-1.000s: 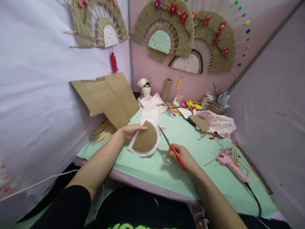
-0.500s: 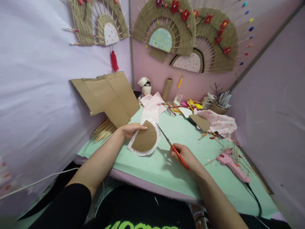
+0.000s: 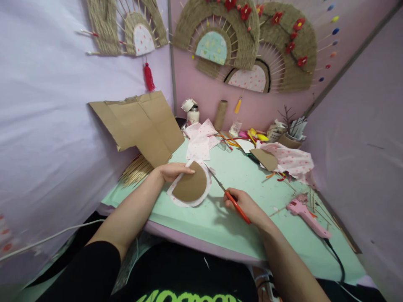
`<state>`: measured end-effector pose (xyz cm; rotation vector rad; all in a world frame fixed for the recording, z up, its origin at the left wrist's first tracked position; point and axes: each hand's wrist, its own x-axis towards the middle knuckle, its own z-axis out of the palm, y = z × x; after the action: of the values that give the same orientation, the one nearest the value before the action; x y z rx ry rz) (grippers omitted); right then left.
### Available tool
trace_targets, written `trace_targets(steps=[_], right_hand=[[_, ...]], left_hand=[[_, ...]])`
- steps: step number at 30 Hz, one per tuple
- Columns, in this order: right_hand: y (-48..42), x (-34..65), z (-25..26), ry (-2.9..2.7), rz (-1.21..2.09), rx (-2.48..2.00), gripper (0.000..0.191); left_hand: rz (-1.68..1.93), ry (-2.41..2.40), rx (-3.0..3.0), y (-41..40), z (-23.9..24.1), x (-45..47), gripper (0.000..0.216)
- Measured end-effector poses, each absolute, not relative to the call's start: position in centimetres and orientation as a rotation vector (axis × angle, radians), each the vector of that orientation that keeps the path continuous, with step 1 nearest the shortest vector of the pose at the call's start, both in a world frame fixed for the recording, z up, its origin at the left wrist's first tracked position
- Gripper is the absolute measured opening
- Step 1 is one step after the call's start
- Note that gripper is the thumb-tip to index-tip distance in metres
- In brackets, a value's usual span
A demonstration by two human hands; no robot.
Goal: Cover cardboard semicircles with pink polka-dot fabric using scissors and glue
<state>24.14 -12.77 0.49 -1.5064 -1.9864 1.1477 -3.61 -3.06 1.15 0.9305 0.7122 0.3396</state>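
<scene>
My left hand (image 3: 175,171) grips a brown cardboard half-disc (image 3: 190,184) by its upper left edge, thumb on top. Under the cardboard, a white fabric piece with pink dots (image 3: 189,204) sticks out as a border all round the curve. My right hand (image 3: 238,203) is closed around the orange handles of a pair of scissors (image 3: 236,206). The blades point up and left and meet the fabric border at the upper right of the half-disc. A small fabric flap stands out beside the blades.
Dotted fabric (image 3: 201,138) lies behind the half-disc. A large cardboard sheet (image 3: 141,121) leans at left above thin wooden sticks (image 3: 135,171). At right are a pink glue gun (image 3: 310,219) with a black cord, another cardboard piece (image 3: 265,159) and crumpled dotted cloth (image 3: 292,161). Twine-covered fans (image 3: 217,25) hang behind.
The scissor blades have moved slightly up and left along the fabric border, and a small flap of fabric now stands out there. My left hand keeps its hold on the half-disc.
</scene>
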Motion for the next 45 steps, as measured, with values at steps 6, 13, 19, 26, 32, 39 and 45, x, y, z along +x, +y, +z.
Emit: trace_targets(steps=[6,13,19,26,32,39,45], right_hand=[[-12.9,23.9,0.5,-1.898,1.209,-1.551,0.018],[-12.7,24.3,0.1,-1.884,1.173,-1.582,0.017],[-12.8,24.2,0.4,-1.919,1.149,-1.583,0.017],[-12.9,24.3,0.3,-1.991,1.101,-1.549,0.018],[-12.7,24.6,-0.4,-2.012,1.096,-1.546,0.014],[-12.8,24.6,-0.5,-1.957,1.09,-1.585,0.01],[-12.7,24.6,-0.3,-1.958,1.05,-1.601,0.018]], left_hand=[[0.326,0.71,0.937,-3.0,1.2,-3.6,0.038],[0.338,0.724,0.92,-3.0,1.1,-3.5,0.035],[0.358,0.729,0.899,-3.0,1.2,-3.5,0.037],[0.326,0.723,0.907,-3.2,1.3,-3.3,0.04],[0.282,0.74,0.927,-3.4,1.1,-3.1,0.038],[0.248,0.73,0.938,-3.3,1.1,-3.1,0.036],[0.261,0.756,0.94,-3.3,1.1,-3.2,0.039]])
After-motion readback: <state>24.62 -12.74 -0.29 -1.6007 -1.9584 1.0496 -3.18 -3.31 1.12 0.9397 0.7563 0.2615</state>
